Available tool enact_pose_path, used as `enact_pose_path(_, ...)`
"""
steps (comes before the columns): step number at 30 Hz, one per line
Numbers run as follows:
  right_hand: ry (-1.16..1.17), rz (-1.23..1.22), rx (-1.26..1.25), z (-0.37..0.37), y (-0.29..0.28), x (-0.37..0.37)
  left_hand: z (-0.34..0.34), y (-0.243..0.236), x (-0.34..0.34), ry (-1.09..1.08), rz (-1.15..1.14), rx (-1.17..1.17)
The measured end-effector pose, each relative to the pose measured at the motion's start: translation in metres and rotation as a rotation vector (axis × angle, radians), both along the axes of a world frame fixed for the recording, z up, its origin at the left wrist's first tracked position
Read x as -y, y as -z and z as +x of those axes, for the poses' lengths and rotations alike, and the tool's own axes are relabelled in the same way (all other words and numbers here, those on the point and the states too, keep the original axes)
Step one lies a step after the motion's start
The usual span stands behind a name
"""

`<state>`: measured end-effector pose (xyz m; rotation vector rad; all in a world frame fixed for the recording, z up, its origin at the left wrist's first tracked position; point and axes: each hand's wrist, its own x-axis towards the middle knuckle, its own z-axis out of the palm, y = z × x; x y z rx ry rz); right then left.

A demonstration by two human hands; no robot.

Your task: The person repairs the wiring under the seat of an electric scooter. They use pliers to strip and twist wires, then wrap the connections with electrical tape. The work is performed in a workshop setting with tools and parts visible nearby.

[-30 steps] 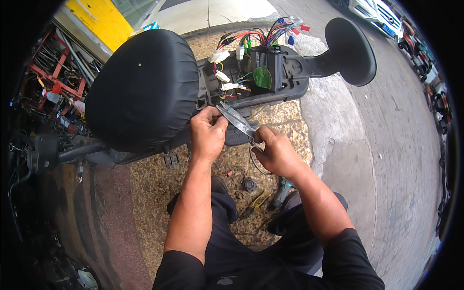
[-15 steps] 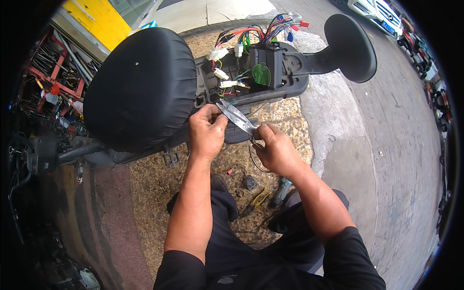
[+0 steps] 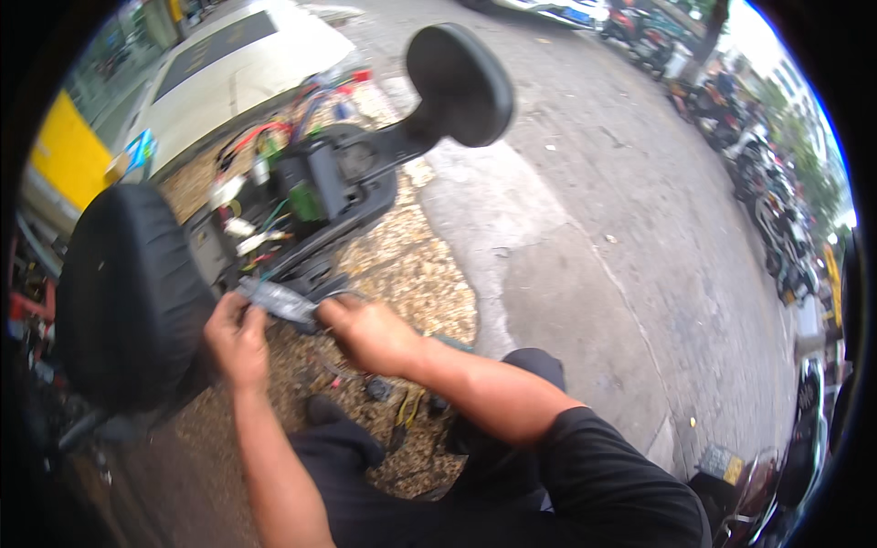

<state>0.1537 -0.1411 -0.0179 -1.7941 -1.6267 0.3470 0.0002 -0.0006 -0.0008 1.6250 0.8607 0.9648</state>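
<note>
My right hand [image 3: 370, 333] is closed around a pair of grey metal scissors [image 3: 279, 300], whose blades point left toward my other hand. The fingers of my left hand [image 3: 239, 342] are pinched together beside the blade tips. What they hold is too small and blurred to make out. Just beyond the blades lies the uncovered rear frame of a scooter. It carries a black finned box [image 3: 320, 178] with a green label, white connectors [image 3: 239, 226] and a bundle of coloured wires [image 3: 274, 132].
A black padded seat [image 3: 132, 301] stands at the left, and a black backrest [image 3: 461, 87] rises from the frame's far end. Yellow-handled pliers [image 3: 408, 411] and a small round black part [image 3: 377, 389] lie on the ground by my feet. Parked motorbikes [image 3: 767, 196] line the right side.
The view has swung to the right, so the scooter and both hands appear farther left. The scissors stay in my right hand, their tips still by my left fingers.
</note>
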Motion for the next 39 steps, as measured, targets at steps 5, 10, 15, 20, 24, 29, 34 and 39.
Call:
enact_pose_path(5, -0.034, 0.024, -0.074, 0.0, -0.004, 0.005, -0.001, 0.004, -0.005, 0.051, -0.017, 0.005)
enact_pose_path(10, -0.051, 0.117, -0.187, -0.003, -0.001, 0.002, -0.005, 0.015, -0.017, 0.067, -0.051, 0.093)
enact_pose_path(15, -0.047, 0.143, -0.202, -0.002, -0.011, 0.004, -0.002, 0.009, -0.016, 0.111, -0.063, 0.099)
enact_pose_path(20, -0.058, 0.032, -0.184, 0.002, -0.004, 0.002, 0.002, 0.003, -0.005, 0.03, -0.041, 0.014)
enact_pose_path(24, -0.061, 0.127, -0.204, 0.003, -0.003, -0.004, 0.005, -0.001, 0.004, 0.031, 0.032, 0.1)
enact_pose_path(29, -0.159, 0.009, -0.524, 0.006, -0.005, -0.008, 0.007, -0.008, 0.006, 0.028, -0.085, 0.089)
enact_pose_path(34, -0.319, -0.19, -1.155, 0.014, -0.011, -0.005, 0.007, -0.01, 0.004, 0.074, -0.112, 0.12)
enact_pose_path(39, -0.31, -0.409, -1.608, 0.021, -0.018, 0.002, 0.004, -0.006, 0.001, 0.12, -0.147, 0.151)
